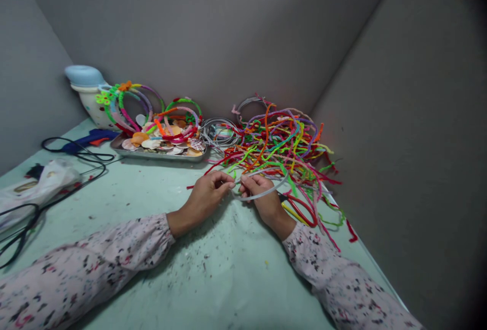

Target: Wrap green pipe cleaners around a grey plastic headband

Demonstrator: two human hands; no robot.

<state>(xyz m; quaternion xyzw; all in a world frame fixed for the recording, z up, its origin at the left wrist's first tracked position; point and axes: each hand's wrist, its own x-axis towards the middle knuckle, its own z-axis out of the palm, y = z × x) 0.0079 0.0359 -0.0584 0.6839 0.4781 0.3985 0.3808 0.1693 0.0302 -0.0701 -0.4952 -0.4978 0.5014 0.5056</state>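
Near the middle of the table, a thin pale hoop [266, 192] rests in my right hand [262, 198], its fingers pinched on it. My left hand [205, 195] is just to the left, thumb and forefinger pressed together close to the hoop's left side; what they pinch is too small to name. A large tangle of coloured fuzzy stems [281, 137] lies right behind both hands. Scissors with red and yellow handles [302, 210] lie beside my right wrist, partly hidden by it.
A metal tray [160, 156] of shells and colourful wrapped hoops stands at the back left, next to wire coils [220, 132]. Farther left are a blue glue gun [89, 139], a white container [93, 101], black cables [57, 200] and a plastic bag [45, 185]. Walls enclose the table.
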